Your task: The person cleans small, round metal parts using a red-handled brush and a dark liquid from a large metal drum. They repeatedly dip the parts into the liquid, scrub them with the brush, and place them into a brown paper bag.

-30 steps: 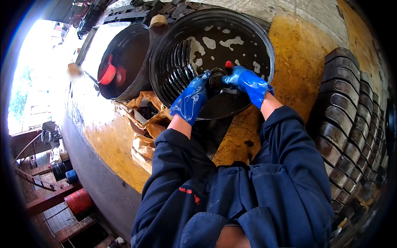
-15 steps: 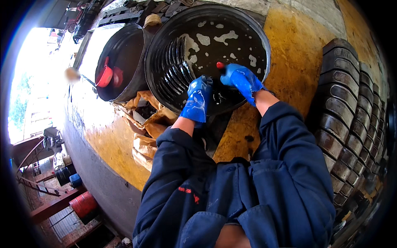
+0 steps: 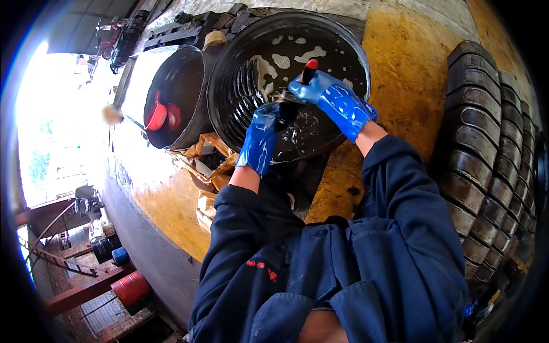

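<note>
Both hands wear wet blue rubber gloves, over a big round black tub (image 3: 366,63) of dark liquid with patches of foam. My right hand (image 3: 313,88) is closed around a brush with a black, red-tipped handle (image 3: 310,64); its head points down and left toward my left hand. My left hand (image 3: 264,120) is closed on a dark wet piece (image 3: 287,113), whose kind I cannot make out. Brush and piece appear to meet between my hands. Several dark curved ribbed pieces (image 3: 234,97) lie in a row along the tub's left side, partly in the liquid.
A smaller dark tub (image 3: 200,97) with liquid and a red scoop (image 3: 155,117) stands on the left. Torn brown paper (image 3: 214,143) lies near both tubs. Tall stacks of dark metal segments (image 3: 472,114) rise at the right. A red drum (image 3: 131,287) shows at the lower left.
Both hands have risen out of the liquid, my left shifting slightly left and my right bringing the brush up, its red tip now higher. The piece in my left hand shows more.
</note>
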{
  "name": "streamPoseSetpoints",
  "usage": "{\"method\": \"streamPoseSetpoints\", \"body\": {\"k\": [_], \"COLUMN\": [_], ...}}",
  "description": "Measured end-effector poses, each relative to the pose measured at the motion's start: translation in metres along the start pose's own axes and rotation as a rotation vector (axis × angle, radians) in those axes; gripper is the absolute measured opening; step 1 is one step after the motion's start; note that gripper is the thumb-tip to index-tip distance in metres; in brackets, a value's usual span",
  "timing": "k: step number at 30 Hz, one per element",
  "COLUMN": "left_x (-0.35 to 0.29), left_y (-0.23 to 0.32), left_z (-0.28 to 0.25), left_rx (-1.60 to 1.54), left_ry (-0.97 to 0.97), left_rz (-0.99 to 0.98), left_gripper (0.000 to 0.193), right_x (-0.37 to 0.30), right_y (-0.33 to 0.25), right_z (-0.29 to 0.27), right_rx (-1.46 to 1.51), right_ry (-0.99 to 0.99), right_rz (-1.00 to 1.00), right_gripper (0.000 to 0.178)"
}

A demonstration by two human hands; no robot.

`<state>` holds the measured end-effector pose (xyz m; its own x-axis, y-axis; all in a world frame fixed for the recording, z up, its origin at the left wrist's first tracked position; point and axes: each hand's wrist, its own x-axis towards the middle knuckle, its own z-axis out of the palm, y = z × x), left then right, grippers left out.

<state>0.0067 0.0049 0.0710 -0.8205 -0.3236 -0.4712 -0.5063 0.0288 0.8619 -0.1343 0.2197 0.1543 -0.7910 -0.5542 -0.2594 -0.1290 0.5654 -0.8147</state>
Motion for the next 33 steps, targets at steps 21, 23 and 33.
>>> {"method": "streamPoseSetpoints", "body": {"k": [21, 23, 33], "left_x": [0.031, 0.029, 0.011], "left_y": [-0.009, -0.014, -0.021], "left_z": [0.011, 0.008, 0.015], "left_rx": [-0.589, -0.595, -0.376], "left_ry": [0.106, 0.126, -0.060], "left_rz": [-0.216, -0.224, 0.104], "left_gripper": [0.025, 0.024, 0.034], "right_x": [0.006, 0.004, 0.002], "right_y": [0.058, 0.030, -0.027], "right_z": [0.020, 0.014, 0.043], "right_rx": [-0.258, -0.178, -0.006], "right_ry": [0.105, 0.088, -0.015], "right_rz": [0.124, 0.217, 0.022], "right_gripper": [0.038, 0.038, 0.031]}}
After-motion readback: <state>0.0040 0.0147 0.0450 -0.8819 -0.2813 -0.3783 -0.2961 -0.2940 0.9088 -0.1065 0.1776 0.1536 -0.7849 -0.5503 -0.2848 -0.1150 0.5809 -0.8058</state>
